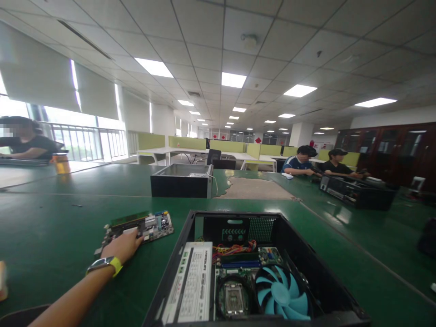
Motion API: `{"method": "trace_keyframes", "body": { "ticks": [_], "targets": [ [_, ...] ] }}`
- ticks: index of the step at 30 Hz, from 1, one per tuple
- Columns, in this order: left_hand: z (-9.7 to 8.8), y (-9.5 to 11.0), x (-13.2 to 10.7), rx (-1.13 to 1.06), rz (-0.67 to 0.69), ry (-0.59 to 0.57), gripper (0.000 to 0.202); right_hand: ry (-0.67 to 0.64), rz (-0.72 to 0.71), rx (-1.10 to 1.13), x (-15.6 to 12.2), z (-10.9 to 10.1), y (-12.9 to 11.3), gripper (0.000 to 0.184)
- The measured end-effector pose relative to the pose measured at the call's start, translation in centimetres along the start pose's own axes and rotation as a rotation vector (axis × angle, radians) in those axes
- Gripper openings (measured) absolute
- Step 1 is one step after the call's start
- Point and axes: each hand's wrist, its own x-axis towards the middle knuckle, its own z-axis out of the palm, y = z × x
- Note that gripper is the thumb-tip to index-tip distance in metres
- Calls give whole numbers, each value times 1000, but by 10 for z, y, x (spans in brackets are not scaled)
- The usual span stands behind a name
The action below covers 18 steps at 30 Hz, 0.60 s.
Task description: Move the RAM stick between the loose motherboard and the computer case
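My left hand [123, 246], with a smartwatch [105, 265] on a yellow strap at the wrist, is closed on a loose motherboard [157, 227] at the left of the table. The thumb points right across the board, and the other fingers are partly hidden. To the right stands an open black computer case [295, 240]. It holds a white power supply [192, 284], a second motherboard with a bare processor socket [234, 299], a fan with light-blue blades [281, 293] and a bundle of coloured cables [235, 249]. My right hand is out of view.
Another case [180, 186] lies farther back on the green tabletop [126, 184], beside a worn patch [255, 188]. Two people sit at the right behind a black case [361, 193]. One more person is at the far left, near an orange container [61, 163].
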Motion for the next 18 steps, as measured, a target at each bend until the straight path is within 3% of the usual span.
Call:
{"method": "trace_keyframes", "body": {
  "ticks": [3,6,10,13,18],
  "targets": [
    [5,2,1,-12,-9,11,56,-68,-16,-6,-1,13,19,28],
    [8,1,-2,-15,-15,33,59,-107,-26,-12,1,23,22,29],
    [5,-5,-11,-5,78,61,62,-130,-46,-62,2,28,35,38],
    [4,-11,-14,23,113,67,59,-168,33,-144,-10,27,68,46],
    [4,-15,-15,11,109,77,58,-224,323,-234,-53,19,138,45]
  ]
}}
